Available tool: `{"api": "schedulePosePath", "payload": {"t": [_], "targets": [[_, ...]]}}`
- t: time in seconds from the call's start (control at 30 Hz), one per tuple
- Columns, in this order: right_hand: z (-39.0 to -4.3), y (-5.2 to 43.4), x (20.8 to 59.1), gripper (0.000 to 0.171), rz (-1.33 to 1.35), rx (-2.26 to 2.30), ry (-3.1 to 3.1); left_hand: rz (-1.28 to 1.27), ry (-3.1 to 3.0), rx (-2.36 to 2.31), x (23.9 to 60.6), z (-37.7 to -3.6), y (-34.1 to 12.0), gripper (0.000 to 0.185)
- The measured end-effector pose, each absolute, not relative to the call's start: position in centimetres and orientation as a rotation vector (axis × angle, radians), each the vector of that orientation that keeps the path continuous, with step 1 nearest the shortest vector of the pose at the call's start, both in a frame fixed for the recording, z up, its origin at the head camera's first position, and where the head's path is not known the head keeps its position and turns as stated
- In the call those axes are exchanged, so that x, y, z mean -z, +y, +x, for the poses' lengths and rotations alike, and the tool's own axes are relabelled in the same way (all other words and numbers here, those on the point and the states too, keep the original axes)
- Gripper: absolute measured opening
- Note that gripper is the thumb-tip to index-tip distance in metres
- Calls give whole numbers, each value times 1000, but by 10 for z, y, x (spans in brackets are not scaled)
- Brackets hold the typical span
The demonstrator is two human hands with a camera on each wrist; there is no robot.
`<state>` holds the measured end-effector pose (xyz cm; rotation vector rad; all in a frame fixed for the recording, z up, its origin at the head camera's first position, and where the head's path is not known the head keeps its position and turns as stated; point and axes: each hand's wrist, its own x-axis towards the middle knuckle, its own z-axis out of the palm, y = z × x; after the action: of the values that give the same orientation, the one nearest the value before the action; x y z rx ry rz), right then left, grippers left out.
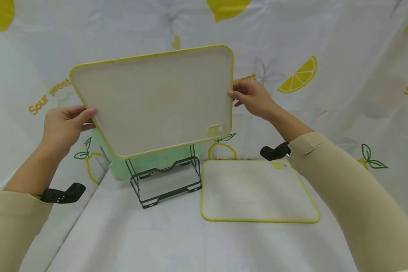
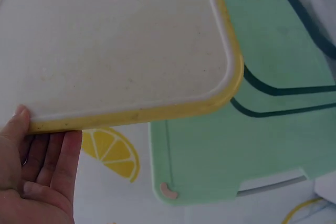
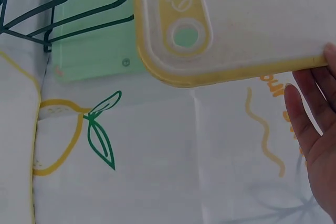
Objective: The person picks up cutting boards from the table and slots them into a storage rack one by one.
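Observation:
A white cutting board (image 1: 156,102) with a yellow rim is held up in the air, tilted, its left end lower. My left hand (image 1: 64,126) pinches its left edge, thumb on the near face and fingers behind. At the opposite edge my right hand (image 1: 253,97) pinches the board between thumb and fingers. Below it stands a dark wire rack (image 1: 170,181) on the table. Behind the rack is a light green board (image 2: 210,156), partly hidden by the held board. The held board's yellow oval with a hole (image 3: 184,22) sits at its lower right corner.
A second white cutting board (image 1: 258,192) with a yellow rim lies flat on the table to the right of the rack. White cloth covers the table (image 1: 190,241). A lemon-printed curtain (image 1: 343,75) hangs close behind.

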<state>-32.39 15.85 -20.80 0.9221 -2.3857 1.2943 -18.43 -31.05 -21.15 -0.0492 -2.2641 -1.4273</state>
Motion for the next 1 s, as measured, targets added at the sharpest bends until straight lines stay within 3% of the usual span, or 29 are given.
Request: {"api": "schedulePosePath", "payload": {"t": [0.07,0.47,0.9,1.0], "targets": [[-328,149,202,27,931,-1328,-2380,-67,-2209,1505,207,-184,-318,7],[-345,110,188,28,971,-1337,-2417,-149,-2004,1728,203,-184,-345,16],[-355,97,217,32,906,-1349,-2473,-51,-2047,1674,226,-198,-345,27],[-357,99,224,35,883,-1320,-2524,3,-2113,1605,235,-203,-343,20]]}}
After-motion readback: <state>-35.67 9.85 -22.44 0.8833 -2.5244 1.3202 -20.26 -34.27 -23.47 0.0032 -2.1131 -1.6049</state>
